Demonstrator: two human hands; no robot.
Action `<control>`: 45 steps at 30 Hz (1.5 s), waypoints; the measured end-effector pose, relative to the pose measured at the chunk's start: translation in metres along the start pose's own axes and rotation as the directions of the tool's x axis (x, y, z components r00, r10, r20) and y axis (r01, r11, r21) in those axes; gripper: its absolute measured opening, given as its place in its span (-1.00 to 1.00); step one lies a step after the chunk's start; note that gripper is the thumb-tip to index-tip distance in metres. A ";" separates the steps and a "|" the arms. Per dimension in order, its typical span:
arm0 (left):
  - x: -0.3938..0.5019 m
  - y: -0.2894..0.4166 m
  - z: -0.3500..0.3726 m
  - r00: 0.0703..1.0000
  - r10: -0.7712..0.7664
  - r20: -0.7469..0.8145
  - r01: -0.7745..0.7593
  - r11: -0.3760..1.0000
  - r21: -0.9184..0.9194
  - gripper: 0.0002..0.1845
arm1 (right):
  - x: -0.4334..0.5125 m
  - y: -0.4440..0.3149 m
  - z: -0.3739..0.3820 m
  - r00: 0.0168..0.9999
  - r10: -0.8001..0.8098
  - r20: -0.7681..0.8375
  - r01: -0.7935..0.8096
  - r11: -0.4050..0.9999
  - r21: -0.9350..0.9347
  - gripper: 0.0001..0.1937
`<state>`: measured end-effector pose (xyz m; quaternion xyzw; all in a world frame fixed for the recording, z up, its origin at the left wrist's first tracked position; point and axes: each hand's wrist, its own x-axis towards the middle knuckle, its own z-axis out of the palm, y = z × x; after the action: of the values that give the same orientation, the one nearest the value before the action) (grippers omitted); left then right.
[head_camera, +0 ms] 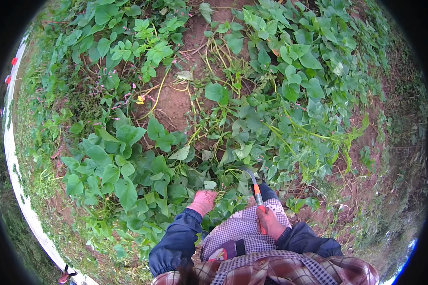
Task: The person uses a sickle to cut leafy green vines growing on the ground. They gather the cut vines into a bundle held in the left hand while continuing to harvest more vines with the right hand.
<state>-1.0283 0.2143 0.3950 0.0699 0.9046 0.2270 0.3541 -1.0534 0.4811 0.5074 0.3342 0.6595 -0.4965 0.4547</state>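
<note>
My left hand (pixel 204 201), in what looks like a soil-marked pink glove, is closed into a fist around sweet potato vines (pixel 219 196). Thin pale stems and a leaf poke out by its knuckles; the grasped part is hidden. In my right hand (pixel 270 222) is a sickle (pixel 258 197), held by its red-orange handle above my checked apron (pixel 232 229). Its curved metal blade (pixel 249 172) points away from me and bends left, the tip among leaves ahead of the left hand. Whether the blade touches a stem cannot be told.
Dense sweet potato foliage (pixel 306 60) spreads ahead and right, with another leafy clump (pixel 110 167) at left. Between them shows brown soil (pixel 173 105) crossed by bare stems. Small pink-flowered weeds (pixel 101 82) grow at upper left. A pale strip (pixel 12 142) curves along the left rim.
</note>
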 end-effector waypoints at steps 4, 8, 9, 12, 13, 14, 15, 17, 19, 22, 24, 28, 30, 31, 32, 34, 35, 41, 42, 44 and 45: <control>0.023 0.001 0.008 0.993 -0.075 -0.091 0.074 0.997 -0.007 -0.55 | -0.009 -0.013 -0.011 0.971 0.149 0.187 -0.185 0.963 0.194 -0.71; 0.034 0.004 0.004 0.728 0.034 -0.685 -0.184 0.972 -0.148 -0.49 | -0.037 -0.024 -0.020 0.913 0.173 0.369 -0.230 0.967 0.114 -0.67; 0.036 0.006 0.001 0.748 -0.002 -0.663 -0.208 0.949 -0.238 -0.52 | -0.042 -0.026 -0.022 0.901 0.192 0.390 -0.256 0.959 0.120 -0.67; 0.036 0.014 -0.009 0.725 -0.092 -0.682 -0.315 0.837 -0.448 -0.60 | -0.055 -0.032 -0.026 0.830 0.235 0.506 -0.379 0.903 0.203 -0.66; 0.035 0.015 -0.012 0.699 -0.161 -0.697 -0.315 0.805 -0.502 -0.61 | -0.058 -0.034 -0.027 0.848 0.236 0.474 -0.351 0.921 0.170 -0.66; 0.032 0.015 -0.016 0.666 -0.228 -0.710 -0.329 0.765 -0.554 -0.61 | -0.062 -0.035 -0.027 0.846 0.231 0.481 -0.338 0.930 0.147 -0.67; 0.028 0.014 -0.020 0.651 -0.306 -0.695 -0.330 0.710 -0.622 -0.62 | -0.065 -0.035 -0.027 0.842 0.227 0.490 -0.325 0.938 0.123 -0.67; 0.018 0.006 -0.030 0.626 -0.403 -0.668 -0.372 0.599 -0.709 -0.70 | -0.071 -0.034 -0.022 0.889 0.218 0.402 -0.259 0.965 0.049 -0.69; 0.005 0.001 -0.041 0.504 -0.446 -0.740 -0.387 0.649 -0.655 -0.73 | -0.076 -0.033 -0.013 0.958 0.092 0.273 -0.115 0.991 0.069 -0.71; -0.020 0.001 -0.063 0.387 -0.430 -0.816 -0.396 0.722 -0.568 -0.78 | -0.077 -0.040 0.003 0.974 -0.228 0.022 0.225 0.970 0.094 -0.78; -0.042 0.010 -0.075 0.372 -0.413 -0.831 -0.420 0.724 -0.547 -0.82 | -0.070 -0.057 0.006 0.922 -0.385 0.046 0.384 0.923 0.041 -0.78; -0.078 0.040 -0.083 0.523 -0.423 -0.740 -0.479 0.573 -0.666 -0.80 | -0.031 -0.109 0.020 0.853 -0.516 0.071 0.508 0.854 0.112 -0.74; -0.082 0.047 -0.081 0.602 -0.458 -0.654 -0.506 0.414 -0.756 -0.76 | -0.006 -0.136 0.033 0.863 -0.504 0.027 0.502 0.863 0.056 -0.72; -0.080 0.048 -0.081 0.641 -0.465 -0.610 -0.549 0.278 -0.788 -0.76 | 0.004 -0.147 0.040 0.865 -0.500 0.024 0.499 0.865 0.051 -0.71; -0.075 0.046 -0.081 0.546 -0.457 -0.703 -0.498 0.497 -0.710 -0.81 | 0.013 -0.157 0.049 0.860 -0.509 -0.007 0.509 0.860 -0.043 -0.72; -0.060 0.036 -0.089 0.368 -0.263 -0.892 -0.375 0.836 -0.401 -0.87 | 0.023 -0.170 0.058 0.861 -0.507 -0.031 0.497 0.854 -0.157 -0.72; -0.044 0.035 -0.096 0.523 -0.479 -0.706 -0.701 0.230 -0.675 -0.82 | 0.024 -0.173 0.060 0.850 -0.527 -0.014 0.515 0.836 -0.190 -0.73; 0.036 0.012 -0.157 0.465 -0.668 -0.581 -0.801 -0.039 -0.597 -0.67 | -0.005 -0.172 0.021 0.839 -0.127 0.529 -0.219 0.811 0.543 -0.56; 0.053 0.007 -0.166 0.561 -0.665 -0.492 -0.738 -0.134 -0.661 -0.67 | -0.010 -0.170 0.016 0.668 -0.190 0.719 -0.329 0.791 0.515 -0.53; 0.087 0.002 -0.179 0.614 -0.613 -0.498 -0.695 -0.120 -0.709 -0.66 | -0.022 -0.166 0.009 0.593 -0.217 0.775 -0.350 0.797 0.492 -0.53; 0.102 0.000 -0.182 0.606 -0.599 -0.523 -0.667 -0.025 -0.745 -0.66 | -0.027 -0.164 0.007 0.577 -0.210 0.789 -0.390 0.779 0.492 -0.52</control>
<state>-1.2256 0.1777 0.4504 -0.2876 0.4807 0.8115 -0.1663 -1.1880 0.4280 0.5892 0.2342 0.1553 -0.7539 0.5938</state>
